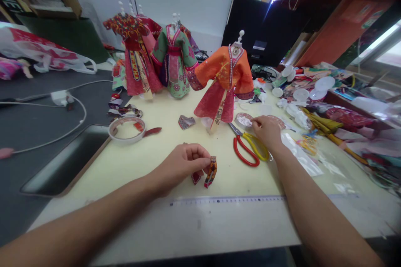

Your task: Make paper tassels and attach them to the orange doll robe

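Left hand (184, 162) fingers pinch patterned paper piece (211, 172).

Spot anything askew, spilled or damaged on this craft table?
Nothing damaged. The dressed mannequins stand upright, the left hand pinches a patterned paper piece, scissors lie by the right hand; paper scraps clutter the table on the right.

The single head-worn camera looked forward and down, close over the table (140, 162), toward both forearms.
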